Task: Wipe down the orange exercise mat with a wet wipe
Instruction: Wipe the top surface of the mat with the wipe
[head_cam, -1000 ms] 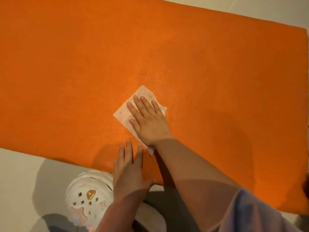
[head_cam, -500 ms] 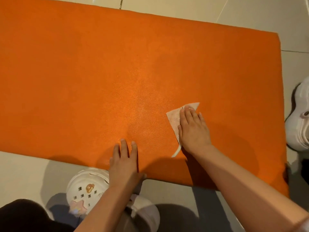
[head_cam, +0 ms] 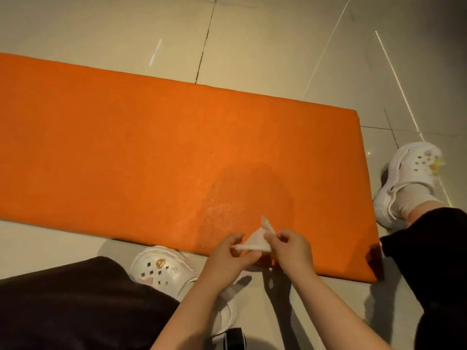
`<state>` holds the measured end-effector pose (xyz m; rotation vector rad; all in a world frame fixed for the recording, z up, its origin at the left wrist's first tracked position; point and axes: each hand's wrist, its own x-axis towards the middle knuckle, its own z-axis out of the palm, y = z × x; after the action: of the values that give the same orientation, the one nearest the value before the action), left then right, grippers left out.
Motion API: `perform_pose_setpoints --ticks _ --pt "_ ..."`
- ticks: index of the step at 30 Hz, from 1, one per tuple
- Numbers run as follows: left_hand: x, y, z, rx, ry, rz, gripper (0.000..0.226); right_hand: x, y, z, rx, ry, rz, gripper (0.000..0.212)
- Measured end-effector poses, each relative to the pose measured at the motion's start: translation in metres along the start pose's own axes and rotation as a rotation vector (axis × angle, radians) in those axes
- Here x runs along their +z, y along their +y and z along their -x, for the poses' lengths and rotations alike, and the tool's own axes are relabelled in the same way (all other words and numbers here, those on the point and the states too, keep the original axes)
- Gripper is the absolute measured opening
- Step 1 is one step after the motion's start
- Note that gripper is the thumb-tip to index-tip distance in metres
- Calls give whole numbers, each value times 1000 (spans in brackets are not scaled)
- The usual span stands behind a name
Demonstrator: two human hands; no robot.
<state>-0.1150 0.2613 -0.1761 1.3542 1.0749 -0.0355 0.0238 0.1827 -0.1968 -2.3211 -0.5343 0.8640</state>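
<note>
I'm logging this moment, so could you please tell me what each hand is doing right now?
Left hand: closed, pinching one end of the wet wipe.
Right hand: closed, pinching the wipe's other end, above the orange mat.

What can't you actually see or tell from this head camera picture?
- Orange mat: its left end is cut off by the picture's edge.
- Wet wipe: folded between the left hand and right hand, so its dirt stays hidden.
- Near white shoe: partly behind the dark trouser leg.

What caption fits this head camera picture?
Both hands, left hand and right hand, hold a white wet wipe above the orange exercise mat.
</note>
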Motion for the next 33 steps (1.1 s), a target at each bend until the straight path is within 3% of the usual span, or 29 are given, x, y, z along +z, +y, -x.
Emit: perform_pose_setpoints --ticks 3,6,11,15,21,26,29,31,33 --pt "15 14 39 61 20 315 36 -22 -24 44 43 58 -341 38" --pt "13 31 71 143 31 435 23 -39 -40 83 -47 78 -430 36" --pt "0 62 122 246 -68 683 9 -71 -66 140 -183 224 -331 39" --pt "-3 78 160 262 -118 910 12 -95 -100 176 -433 260 -106 30" --pt "-24 100 187 353 -62 933 19 -131 -165 205 -699 266 181 27" --pt "-50 119 197 377 -75 974 7 -156 -226 218 -873 264 324 18" --pt "-61 125 200 435 -144 1087 24 -166 -231 209 -869 290 317 13" --pt "-62 137 202 474 -192 1042 38 -168 -221 199 -850 332 239 9" --pt "-64 154 206 492 -205 924 38 -170 -209 186 -787 386 149 19"
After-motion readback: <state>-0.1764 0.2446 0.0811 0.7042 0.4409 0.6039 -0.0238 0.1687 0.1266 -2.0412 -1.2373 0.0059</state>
